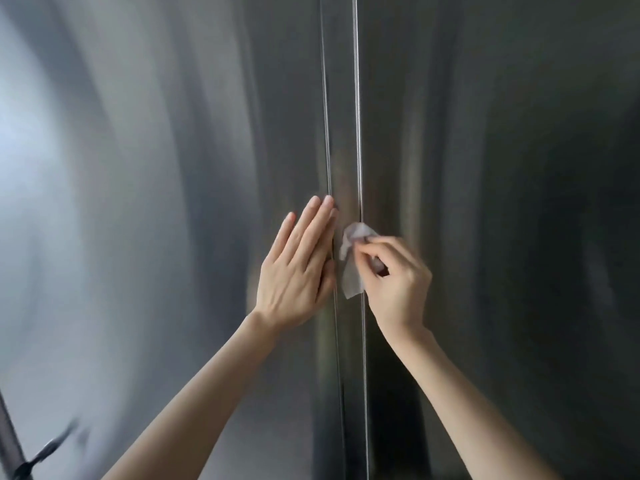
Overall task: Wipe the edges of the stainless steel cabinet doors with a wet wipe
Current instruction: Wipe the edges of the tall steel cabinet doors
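Centre frame, my left hand lies flat, fingers straight, on the left cabinet door. My right hand pinches the wet wipe.

Two slender forearms, bare as far as the frame's lower edge; left hand long-fingered, nails short and natural (tendons and veins faintly raised across its back); right hand with pronounced knuckles.

Centre strip between door edges: free above hands, free below them to bottom of view. Left hand flat on left door, fingertips over left edge at mid-height. Right hand pinching wipe blocks right edge just beside it. Right door face unobstructed. Dark pole at lower left corner, well apart.
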